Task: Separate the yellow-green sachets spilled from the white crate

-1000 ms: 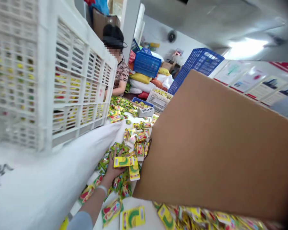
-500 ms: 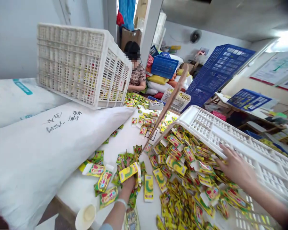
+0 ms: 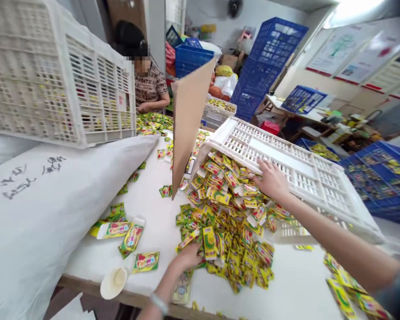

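A heap of small yellow, green and red packets (image 3: 230, 222) spills across the white table (image 3: 153, 213) from a tipped white crate (image 3: 286, 169). My right hand (image 3: 270, 180) reaches into the crate's mouth, fingers spread over the packets there. Low at the front edge of the heap, my left hand (image 3: 186, 257) has its fingers curled on a few packets. A brown cardboard sheet (image 3: 188, 120) stands upright just left of the crate.
A big white sack (image 3: 46, 200) lies along the left with another white crate (image 3: 53, 80) on it. A person in a patterned shirt (image 3: 150, 86) sits at the far end. Blue crates (image 3: 270, 58) stack behind and at right (image 3: 383, 178). A white cup (image 3: 113, 282) lies at the near edge.
The view has swung right and down. My right hand has moved further into the tipped crate. My left hand has dropped lower and no longer holds the yellow packet up. The cardboard now shows broadside.
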`<state>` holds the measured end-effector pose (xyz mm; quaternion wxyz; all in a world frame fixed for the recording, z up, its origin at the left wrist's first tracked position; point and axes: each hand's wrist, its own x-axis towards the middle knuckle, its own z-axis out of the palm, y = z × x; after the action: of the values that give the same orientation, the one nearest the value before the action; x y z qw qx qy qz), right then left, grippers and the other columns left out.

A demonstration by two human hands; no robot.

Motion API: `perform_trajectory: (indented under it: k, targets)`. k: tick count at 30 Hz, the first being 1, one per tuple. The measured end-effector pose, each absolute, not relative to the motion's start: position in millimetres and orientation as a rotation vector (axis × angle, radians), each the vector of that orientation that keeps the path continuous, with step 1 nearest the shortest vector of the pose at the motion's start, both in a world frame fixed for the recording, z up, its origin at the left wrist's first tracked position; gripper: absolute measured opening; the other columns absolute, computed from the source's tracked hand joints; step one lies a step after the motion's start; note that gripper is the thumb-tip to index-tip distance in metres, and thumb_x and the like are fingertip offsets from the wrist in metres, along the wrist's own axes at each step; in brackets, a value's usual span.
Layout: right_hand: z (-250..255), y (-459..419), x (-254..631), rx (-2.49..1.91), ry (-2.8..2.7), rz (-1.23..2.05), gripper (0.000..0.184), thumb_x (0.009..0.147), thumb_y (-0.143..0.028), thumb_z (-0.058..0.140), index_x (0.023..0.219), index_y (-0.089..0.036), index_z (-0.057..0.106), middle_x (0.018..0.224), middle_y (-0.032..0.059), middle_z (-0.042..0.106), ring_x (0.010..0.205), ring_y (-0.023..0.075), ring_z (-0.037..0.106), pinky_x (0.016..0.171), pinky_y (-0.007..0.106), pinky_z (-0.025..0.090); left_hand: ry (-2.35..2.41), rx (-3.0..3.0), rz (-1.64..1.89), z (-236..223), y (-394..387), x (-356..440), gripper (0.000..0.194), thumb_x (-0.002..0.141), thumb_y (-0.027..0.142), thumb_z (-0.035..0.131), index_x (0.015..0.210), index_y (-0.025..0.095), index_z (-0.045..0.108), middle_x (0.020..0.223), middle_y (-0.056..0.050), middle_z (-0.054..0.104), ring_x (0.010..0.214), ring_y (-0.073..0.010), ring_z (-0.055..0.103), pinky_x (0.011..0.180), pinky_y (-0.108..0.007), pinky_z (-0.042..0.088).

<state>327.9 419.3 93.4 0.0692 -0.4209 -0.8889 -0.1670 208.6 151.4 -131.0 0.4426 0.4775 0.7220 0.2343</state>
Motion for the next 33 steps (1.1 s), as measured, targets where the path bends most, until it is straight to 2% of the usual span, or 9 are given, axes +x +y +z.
perform_trajectory:
  k: [2,5,9,14,20,23,26,29,33]
  targets:
    - [93,419,328,-1.291,-2.674,-0.495,0.057,0.080,-0.039,0.045,0.130,-0.012,0.037,0.129,0.0138,0.047,0.115,0.0330,0.044,0.095,0.043,0.038,1.830,1.173,0.527,-120,125,161,0.046,0.071,0.044,0.059,0.111,0.021,0.058,0.105,-0.004,0.065,0.092,-0.0215,0.060,0.085,-0.032,0.046]
    - [92,419,328,-1.309,-2.667,-0.486,0.058,0.080,-0.040,0.045,0.130,-0.011,0.036,0.130,0.0146,0.046,0.116,0.0344,0.043,0.097,0.044,0.036,2.083,1.073,0.485,-111,97,75,0.048,0.085,0.040,0.030,0.123,0.017,0.047,0.116,-0.008,0.059,0.105,-0.0224,0.054,0.091,-0.034,0.042]
    - [91,418,328,-1.303,-2.663,-0.494,0.058,0.081,-0.041,0.044,0.130,-0.011,0.037,0.130,0.0155,0.047,0.116,0.0350,0.043,0.096,0.044,0.038,2.519,0.792,0.323,-127,76,-8,0.061,0.083,0.043,0.034,0.136,0.015,0.024,0.146,-0.015,0.015,0.133,-0.0359,0.010,0.103,-0.056,0.014]
    - [91,419,328,-1.295,-2.671,-0.511,0.056,0.081,-0.038,0.045,0.130,-0.011,0.038,0.127,0.0153,0.050,0.112,0.0398,0.046,0.089,0.046,0.042,2.729,0.424,0.111,-161,81,-13,0.069,0.081,0.056,0.030,0.136,0.014,0.025,0.140,-0.027,0.020,0.123,-0.0550,0.014,0.083,-0.075,0.018]
    - [93,417,327,-1.276,-2.697,-0.492,0.057,0.083,-0.039,0.040,0.130,-0.009,0.036,0.125,0.0176,0.051,0.113,0.0390,0.045,0.089,0.046,0.041,2.669,0.704,0.101,-167,129,115,0.057,0.081,0.045,0.039,0.132,0.021,0.035,0.141,-0.018,0.027,0.128,-0.0472,0.011,0.094,-0.068,0.013]
    - [87,422,330,-1.235,-2.672,-0.467,0.059,0.082,-0.042,0.036,0.134,-0.015,0.029,0.124,0.0162,0.050,0.113,0.0390,0.046,0.091,0.049,0.041,2.543,0.886,0.139,-160,148,163,0.057,0.068,0.044,0.059,0.121,0.027,0.051,0.127,-0.015,0.049,0.120,-0.0473,0.032,0.090,-0.063,0.027]
    - [77,435,337,-1.159,-2.650,-0.402,0.063,0.080,-0.046,0.028,0.139,-0.030,0.013,0.121,0.0112,0.052,0.112,0.0402,0.047,0.089,0.054,0.042,2.541,0.993,0.209,-154,169,125,0.035,0.079,0.036,0.044,0.106,0.022,0.063,0.098,-0.015,0.065,0.096,-0.0362,0.056,0.082,-0.052,0.040]
    - [76,440,341,-1.150,-2.583,-0.438,0.066,0.078,-0.051,0.030,0.137,-0.039,0.006,0.120,0.0102,0.052,0.120,0.0425,0.037,0.094,0.061,0.034,2.657,1.076,0.322,-159,197,31,0.044,0.088,0.023,0.023,0.124,0.013,0.047,0.120,-0.020,0.053,0.113,-0.0318,0.046,0.089,-0.048,0.037]
    - [97,390,302,-1.049,-2.396,-0.200,0.073,0.075,-0.049,0.038,0.139,-0.036,0.004,0.144,0.0035,0.023,0.133,0.0355,0.009,0.105,0.056,0.021,2.594,1.315,0.442,-192,233,-36,0.049,0.086,0.032,0.037,0.134,0.027,0.029,0.146,-0.008,0.020,0.133,-0.0305,0.013,0.104,-0.052,0.019]
